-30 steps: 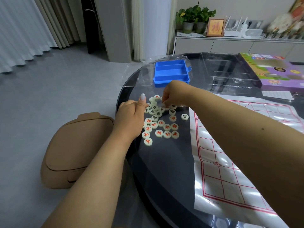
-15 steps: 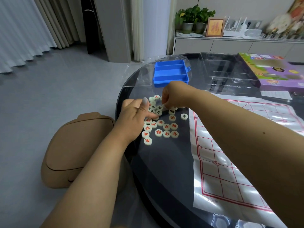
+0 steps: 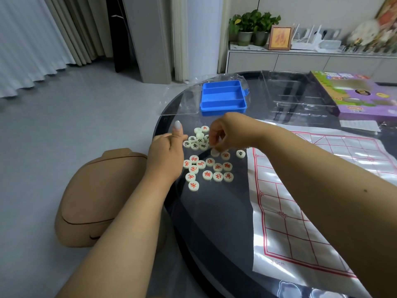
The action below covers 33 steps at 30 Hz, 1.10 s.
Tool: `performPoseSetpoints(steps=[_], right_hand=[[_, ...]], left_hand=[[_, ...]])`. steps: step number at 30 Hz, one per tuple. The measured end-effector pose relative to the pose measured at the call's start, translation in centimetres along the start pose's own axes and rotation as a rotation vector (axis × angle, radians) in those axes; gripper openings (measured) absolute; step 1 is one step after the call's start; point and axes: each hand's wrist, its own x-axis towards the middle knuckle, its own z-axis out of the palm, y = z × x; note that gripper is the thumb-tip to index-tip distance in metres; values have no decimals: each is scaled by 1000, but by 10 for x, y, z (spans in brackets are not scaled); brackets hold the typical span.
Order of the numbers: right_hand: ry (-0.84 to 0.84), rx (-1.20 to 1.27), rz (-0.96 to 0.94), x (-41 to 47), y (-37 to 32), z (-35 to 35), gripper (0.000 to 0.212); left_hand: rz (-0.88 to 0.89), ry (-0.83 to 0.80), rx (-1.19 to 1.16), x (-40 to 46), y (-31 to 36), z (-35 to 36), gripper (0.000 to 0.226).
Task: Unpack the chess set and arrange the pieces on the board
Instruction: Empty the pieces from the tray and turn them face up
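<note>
Round cream chess pieces [image 3: 206, 160] scattered on the dark glass table [image 3: 214, 222], just left of the board sheet [image 3: 300, 211]. Red-marked ones mostly on the near side of the cluster, black-marked ones on the far side; characters too small to read with confidence.

Right hand [image 3: 227, 134] over the far part of the cluster, fingers curled down, pinching one pale piece [image 3: 214, 152] at the fingertips; face of that piece turned away, marking not visible. Several pieces beneath the hand hidden.

Left hand [image 3: 167, 153] at the left edge of the cluster, thumb raised, other fingers curled under and out of sight behind the back of the hand; whether anything is held there, impossible to tell. Some pieces likely covered by it as well.

Board sheet white with red grid lines, right of the pieces, cut off by the right forearm and the frame edge.

Beyond the pieces, a blue compartment tray [image 3: 223, 98] resting on clear plastic wrap [image 3: 182, 100]; further right, a clear plastic insert [image 3: 296, 95] and a purple box [image 3: 354, 95], print blurred. Left of the table, a tan stool [image 3: 94, 201] on the floor.
</note>
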Motion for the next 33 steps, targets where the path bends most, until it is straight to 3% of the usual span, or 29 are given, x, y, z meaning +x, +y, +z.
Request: performPoseSetpoints(steps=[5, 11, 16, 19, 23, 28, 33], right_hand=[[207, -23, 139, 26, -7, -2, 15], [168, -85, 377, 51, -24, 14, 41], [40, -143, 409, 55, -31, 9, 39], [46, -103, 424, 58, -29, 9, 37], [123, -71, 333, 59, -22, 12, 17], [33, -59, 167, 53, -26, 10, 39], [3, -105, 109, 55, -26, 6, 38]], left_hand=[[-18, -47, -13, -1, 1, 0, 68], [-40, -38, -37, -2, 2, -2, 71], [-37, -32, -63, -2, 3, -3, 83], [-39, -30, -69, -3, 3, -3, 79], [-52, -15, -80, -3, 4, -4, 69], [-56, -6, -74, -3, 4, -3, 68], [-61, 0, -78, -2, 3, -3, 69]])
